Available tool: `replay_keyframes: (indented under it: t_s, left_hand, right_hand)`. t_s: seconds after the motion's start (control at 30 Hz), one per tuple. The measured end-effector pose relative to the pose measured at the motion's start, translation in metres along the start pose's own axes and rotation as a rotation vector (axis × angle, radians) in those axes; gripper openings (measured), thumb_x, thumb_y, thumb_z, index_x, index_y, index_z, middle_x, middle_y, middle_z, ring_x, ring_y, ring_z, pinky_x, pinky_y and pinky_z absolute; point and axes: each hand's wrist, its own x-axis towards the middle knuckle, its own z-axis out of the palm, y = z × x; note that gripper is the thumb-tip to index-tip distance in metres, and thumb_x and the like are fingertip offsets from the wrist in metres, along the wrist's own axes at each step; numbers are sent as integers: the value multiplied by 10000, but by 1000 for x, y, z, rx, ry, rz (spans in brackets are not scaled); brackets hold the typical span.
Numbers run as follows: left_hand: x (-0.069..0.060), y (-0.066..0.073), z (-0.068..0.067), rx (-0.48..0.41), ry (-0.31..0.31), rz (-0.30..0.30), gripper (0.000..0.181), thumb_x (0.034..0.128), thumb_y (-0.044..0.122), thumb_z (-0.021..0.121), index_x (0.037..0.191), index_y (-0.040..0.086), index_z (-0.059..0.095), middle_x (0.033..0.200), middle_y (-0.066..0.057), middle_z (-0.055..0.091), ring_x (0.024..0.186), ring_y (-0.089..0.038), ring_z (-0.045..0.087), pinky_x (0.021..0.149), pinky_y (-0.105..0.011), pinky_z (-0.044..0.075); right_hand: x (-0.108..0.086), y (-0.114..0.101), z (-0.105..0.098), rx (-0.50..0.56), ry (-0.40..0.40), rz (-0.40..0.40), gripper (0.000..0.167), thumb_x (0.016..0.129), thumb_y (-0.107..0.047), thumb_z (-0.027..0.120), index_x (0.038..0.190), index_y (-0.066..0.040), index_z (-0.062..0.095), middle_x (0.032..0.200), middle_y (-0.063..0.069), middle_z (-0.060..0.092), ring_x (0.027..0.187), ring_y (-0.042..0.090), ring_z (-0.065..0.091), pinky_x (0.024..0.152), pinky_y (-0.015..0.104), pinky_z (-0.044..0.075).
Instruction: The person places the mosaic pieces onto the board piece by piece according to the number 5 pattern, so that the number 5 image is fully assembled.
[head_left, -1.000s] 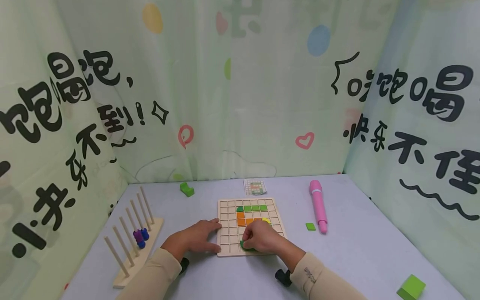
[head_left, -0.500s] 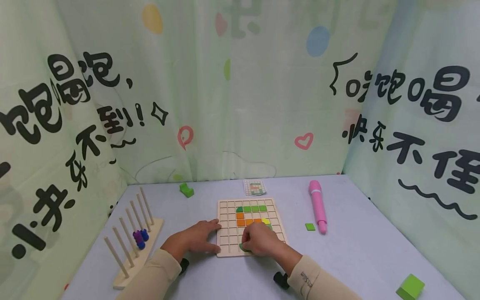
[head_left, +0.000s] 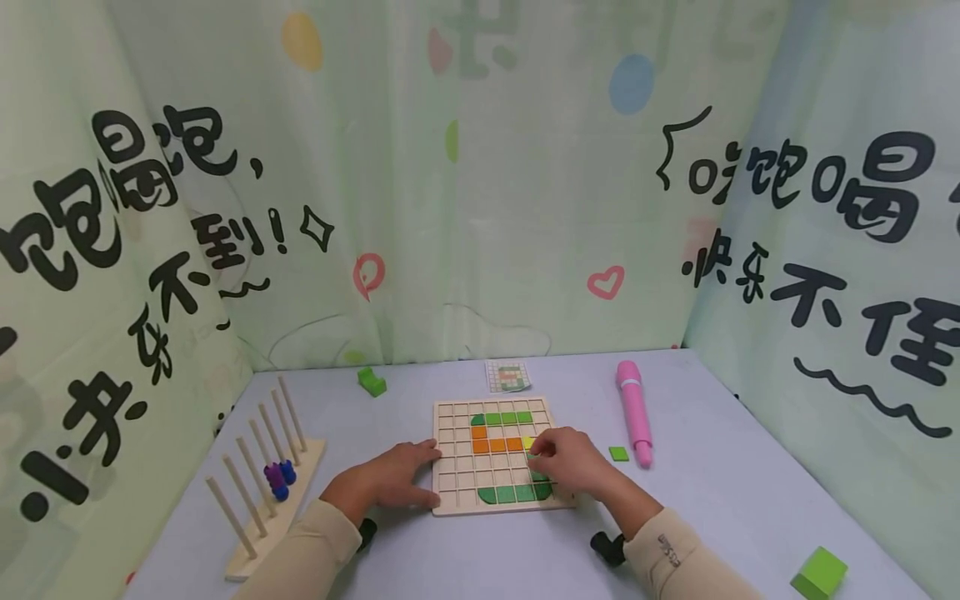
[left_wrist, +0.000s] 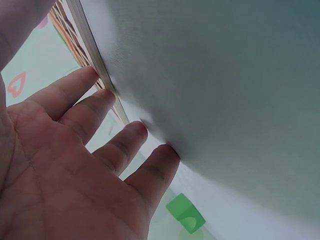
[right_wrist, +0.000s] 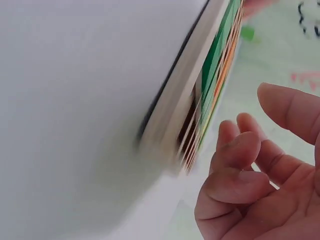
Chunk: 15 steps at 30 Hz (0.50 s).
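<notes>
A wooden grid board (head_left: 452, 458) lies on the table in front of me. Light green tiles (head_left: 510, 418) fill part of an upper row, orange tiles (head_left: 489, 445) and a yellow tile (head_left: 528, 443) sit below, and dark green tiles (head_left: 507, 494) form a row near the front. My left hand (head_left: 393, 475) rests at the board's left side, its spread fingers (left_wrist: 82, 117) touching the edge in the left wrist view. Over the right part of the board hovers my right hand (head_left: 572, 460). In the right wrist view its fingers (right_wrist: 235, 185) curl loosely, thumb apart, holding nothing.
A peg stand (head_left: 281, 517) with purple and blue beads stands left. Behind the board lies a pattern card (head_left: 508, 376). To the right are a loose green tile (head_left: 618, 453) and a pink pen-shaped object (head_left: 636, 412). Green blocks (head_left: 820, 573) lie front right and back left (head_left: 372, 382).
My right hand has left the dark green tiles in the front row and moved right and away from me, uncovering that row. My left hand stays at the board's edge.
</notes>
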Motion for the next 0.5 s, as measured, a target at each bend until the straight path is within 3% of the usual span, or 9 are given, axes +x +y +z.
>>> replay_keyframes:
  t_s: [0.13,0.27,0.37,0.5]
  left_hand:
    - [0,0,0,-5,2,0,746,868,334,850,1508,118,534,1669,-66,383,1530,-353,353,1225,-542,342]
    - [0,-1,1,-2,4,8,747,865,335,851,1505,114,537,1668,-61,385,1529,-356,352,1225,-541,340]
    - [0,-2,0,3,0,10,749,865,344,849,1508,122,535,1670,-48,383,1529,-352,351,1223,-541,342]
    - [0,-2,0,7,-3,10,749,868,353,845,1511,128,532,1673,-36,379,1531,-350,347,1223,-543,342]
  right_hand:
    - [1,25,-20,-70,54,73,223,936,-179,734,1107,-37,720,965,63,654,892,215,569,747,366,531]
    - [-2,46,-36,-210,102,145,345,925,-163,724,1216,18,686,1124,181,691,988,303,633,846,510,567]
    - [-5,57,-44,-301,117,206,387,920,-118,694,1280,18,656,1206,225,676,989,342,655,816,575,565]
    - [-7,65,-47,-346,93,246,374,930,-46,622,1300,0,660,1223,219,684,921,338,646,759,556,557]
